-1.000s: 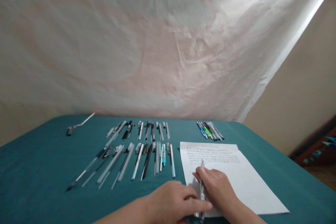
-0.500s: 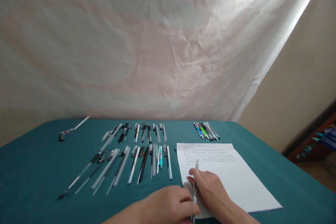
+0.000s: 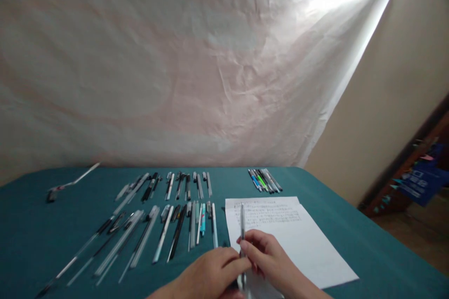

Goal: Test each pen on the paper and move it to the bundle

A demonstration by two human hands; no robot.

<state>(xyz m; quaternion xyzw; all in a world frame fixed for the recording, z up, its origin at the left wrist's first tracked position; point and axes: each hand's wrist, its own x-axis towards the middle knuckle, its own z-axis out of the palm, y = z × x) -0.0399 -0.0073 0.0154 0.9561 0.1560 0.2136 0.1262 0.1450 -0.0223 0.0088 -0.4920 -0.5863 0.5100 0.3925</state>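
Left hand (image 3: 210, 273) low at the near edge of the table (image 3: 351, 224), just right of 2 rows of loose pens (image 3: 168, 233), fingertips closed on the lower end of a pen (image 3: 242, 224). Between both hands, that pen, pointing toward the far edge. Right hand (image 3: 266, 259) pinching the barrel higher up, over the near left corner of a written sheet (image 3: 298, 238). Judging by this 2-handed grip: best to steady the barrel with the right and work the lower end in line, without bending.

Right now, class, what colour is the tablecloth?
Teal. The head view shows the tablecloth best, beside the right hand gripping a pen.
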